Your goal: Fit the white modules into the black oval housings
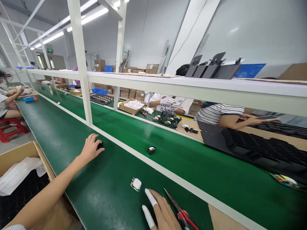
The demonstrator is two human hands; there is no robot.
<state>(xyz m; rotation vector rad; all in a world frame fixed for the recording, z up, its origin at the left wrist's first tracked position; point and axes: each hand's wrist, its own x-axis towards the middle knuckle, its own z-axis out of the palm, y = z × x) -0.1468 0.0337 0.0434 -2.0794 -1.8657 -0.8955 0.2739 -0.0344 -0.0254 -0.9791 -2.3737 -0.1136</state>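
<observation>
My left hand (91,147) is stretched out over the green bench, its fingers curved around a small black part (99,144) that is mostly hidden behind them. At the bottom, my right hand (161,210) has its fingers apart and holds nothing; two fingertips wear white covers. Just beyond those fingertips lies a small circuit board with a white piece on top (136,184). Pliers with red handles (179,210) rest right beside my right hand. Farther off, a black housing with a white piece inside (151,150) sits on the green conveyor belt (129,134).
A white rail (144,157) and post (80,64) divide bench from belt, below a long shelf (168,81). A carton (35,153) with black trays stands at the left. Across the belt are a box of white parts (131,106), black trays (263,143) and people working.
</observation>
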